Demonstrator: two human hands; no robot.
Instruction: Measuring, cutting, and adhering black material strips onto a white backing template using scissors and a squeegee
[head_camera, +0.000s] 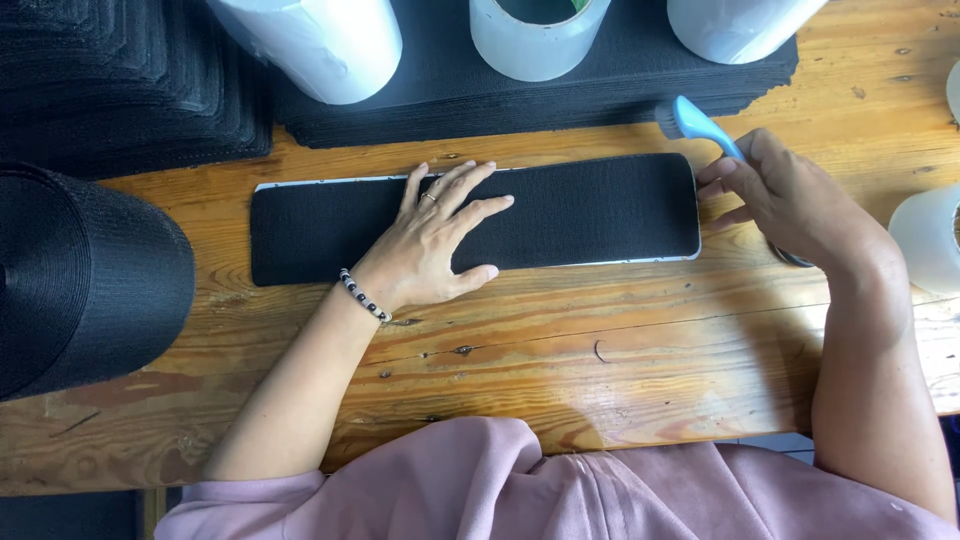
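Item: black strip (560, 212), flat on wooden table (600, 340). Left hand (435, 250) spread, pressing it. Right hand (790, 195) pinches blue-handled brush (700, 122) at the strip's end; brushing apparently barely started.

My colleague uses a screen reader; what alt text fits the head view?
A left hand presses flat on a black rectangular pad on a wooden table, while the right hand holds a blue-handled tool at its end.

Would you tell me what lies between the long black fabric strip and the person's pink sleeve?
In the head view, only bare wooden tabletop lies between the long black fabric strip and the pink sleeve, crossed by the forearms.
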